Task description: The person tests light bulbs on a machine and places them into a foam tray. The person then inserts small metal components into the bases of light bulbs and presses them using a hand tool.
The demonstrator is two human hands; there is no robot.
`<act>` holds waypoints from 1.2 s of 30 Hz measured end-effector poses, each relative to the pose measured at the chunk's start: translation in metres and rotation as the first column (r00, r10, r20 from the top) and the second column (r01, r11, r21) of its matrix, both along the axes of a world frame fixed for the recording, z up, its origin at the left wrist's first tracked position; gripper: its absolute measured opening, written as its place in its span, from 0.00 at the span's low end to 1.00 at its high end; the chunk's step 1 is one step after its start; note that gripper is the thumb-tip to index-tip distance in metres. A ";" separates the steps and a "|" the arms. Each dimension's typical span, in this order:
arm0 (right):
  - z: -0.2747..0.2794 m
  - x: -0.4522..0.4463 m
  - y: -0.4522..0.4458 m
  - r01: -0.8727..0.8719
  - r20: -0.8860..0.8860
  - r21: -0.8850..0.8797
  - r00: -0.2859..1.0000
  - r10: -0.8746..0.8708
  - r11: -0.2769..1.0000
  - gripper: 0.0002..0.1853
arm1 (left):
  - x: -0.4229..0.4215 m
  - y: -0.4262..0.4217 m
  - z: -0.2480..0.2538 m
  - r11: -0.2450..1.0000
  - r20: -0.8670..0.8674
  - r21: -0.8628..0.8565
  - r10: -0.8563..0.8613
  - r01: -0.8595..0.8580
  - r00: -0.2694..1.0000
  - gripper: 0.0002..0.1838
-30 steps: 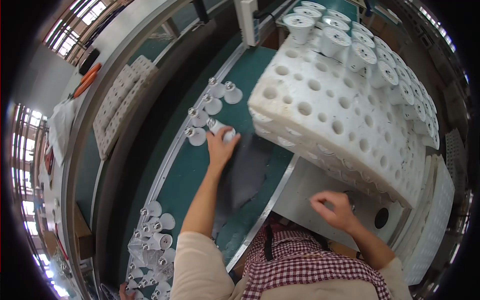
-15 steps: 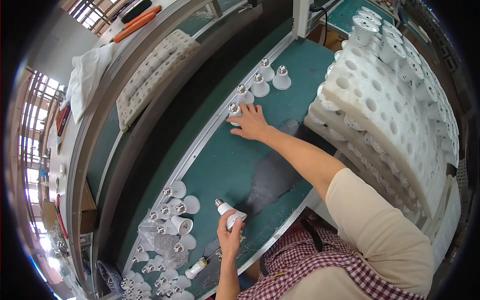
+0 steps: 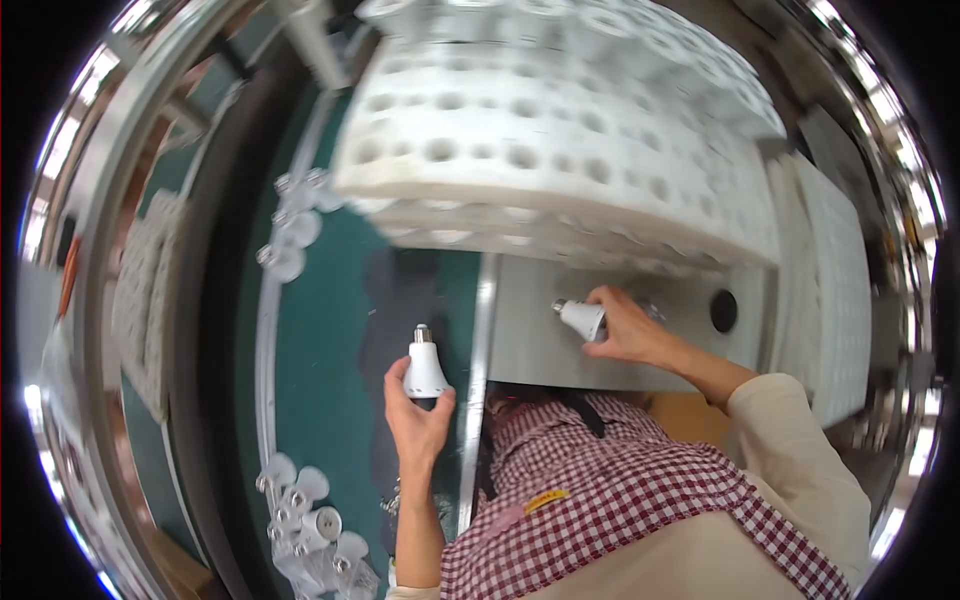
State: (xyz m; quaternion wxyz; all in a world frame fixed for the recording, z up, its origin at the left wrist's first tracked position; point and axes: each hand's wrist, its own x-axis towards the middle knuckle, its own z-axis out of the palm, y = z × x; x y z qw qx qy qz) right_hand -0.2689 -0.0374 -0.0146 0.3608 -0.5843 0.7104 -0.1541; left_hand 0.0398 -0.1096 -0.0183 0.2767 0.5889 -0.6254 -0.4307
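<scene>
My left hand (image 3: 420,415) is closed around the lower sides of a white light bulb (image 3: 425,368), its silver screw base pointing away from me over the dark worn patch of the green bench. My right hand (image 3: 630,328) grips another white light bulb (image 3: 582,318) by its wide end, above the grey surface (image 3: 530,350) on the right. That bulb lies sideways, screw base to the left. Its wide end is partly hidden by my fingers.
A large white foam tray (image 3: 560,160) with round holes and rows of white bulb parts is stacked ahead. Several bulbs (image 3: 285,262) stand along the bench's metal edge, more bulbs (image 3: 300,515) at lower left. A round black spot (image 3: 724,311) marks the grey surface.
My view has turned right. My right hand has left the row at the bench edge with a bulb and is now over the grey surface. My left hand still holds its bulb.
</scene>
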 end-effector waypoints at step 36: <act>0.043 -0.107 0.135 0.501 0.003 -0.376 0.842 -0.540 0.779 0.32 | -0.317 0.061 -0.075 0.187 0.659 -0.142 -0.715 0.972 0.234 0.27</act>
